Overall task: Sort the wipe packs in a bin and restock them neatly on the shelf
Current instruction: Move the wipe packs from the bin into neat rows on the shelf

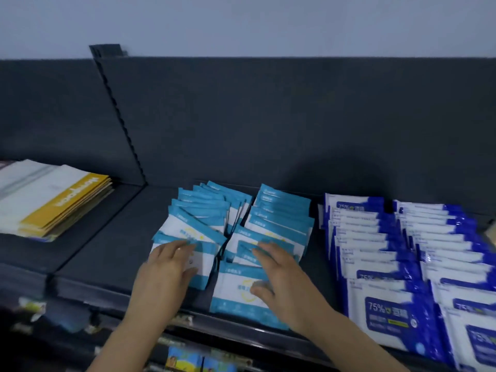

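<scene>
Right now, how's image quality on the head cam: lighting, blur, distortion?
Head view: dim, bluish light; soft shadow on the back panel above the light-blue wipe packs. Both hands, left and right, slightly motion-blurred; print on packs mostly unreadable except "75%" on the dark-blue packs. Wide-angle bending shows on the shelf edge. No glare.

The teal wipe packs (236, 237) are showing smooth plastic film with a soft sheen, while the dark blue packs (397, 264) are gleaming glossier. The shelf (107, 251) is looking like matt dark-painted metal. The booklets (53, 200) are looking like paper.
</scene>
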`<action>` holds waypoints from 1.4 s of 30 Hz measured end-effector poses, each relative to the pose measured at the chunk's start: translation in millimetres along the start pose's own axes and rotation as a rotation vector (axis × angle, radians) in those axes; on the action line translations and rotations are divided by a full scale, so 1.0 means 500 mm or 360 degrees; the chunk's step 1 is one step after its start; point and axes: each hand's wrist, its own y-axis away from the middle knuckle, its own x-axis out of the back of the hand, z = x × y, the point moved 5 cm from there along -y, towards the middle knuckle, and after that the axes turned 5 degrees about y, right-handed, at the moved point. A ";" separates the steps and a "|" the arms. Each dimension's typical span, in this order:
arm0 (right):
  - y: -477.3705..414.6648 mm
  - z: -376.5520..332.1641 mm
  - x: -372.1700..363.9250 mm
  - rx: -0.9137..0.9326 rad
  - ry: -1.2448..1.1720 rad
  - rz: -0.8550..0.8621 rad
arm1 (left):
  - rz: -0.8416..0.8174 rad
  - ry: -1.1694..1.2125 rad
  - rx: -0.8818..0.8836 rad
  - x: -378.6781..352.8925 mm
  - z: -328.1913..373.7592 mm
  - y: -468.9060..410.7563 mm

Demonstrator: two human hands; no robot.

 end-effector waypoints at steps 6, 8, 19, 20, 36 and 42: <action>-0.030 -0.015 -0.036 0.0092 0.0225 -0.0136 | -0.0090 0.0092 0.0064 -0.032 -0.059 0.009; -0.029 -0.005 -0.035 0.0089 0.0217 -0.0143 | -0.0074 0.0137 0.0057 -0.031 -0.057 0.010; -0.057 -0.034 -0.017 -0.0029 -0.0207 -0.0090 | 0.0084 0.0575 0.0298 0.008 -0.096 -0.006; -0.067 -0.045 -0.019 -0.0028 -0.0232 -0.0089 | 0.0069 0.0635 0.0329 0.011 -0.106 -0.015; -0.268 -0.195 -0.093 -0.0269 0.0120 0.0075 | -0.0774 0.1244 -0.0042 -0.038 -0.236 -0.118; -0.264 -0.215 -0.093 -0.0294 0.0095 0.0042 | -0.0843 0.1551 -0.0059 -0.026 -0.246 -0.135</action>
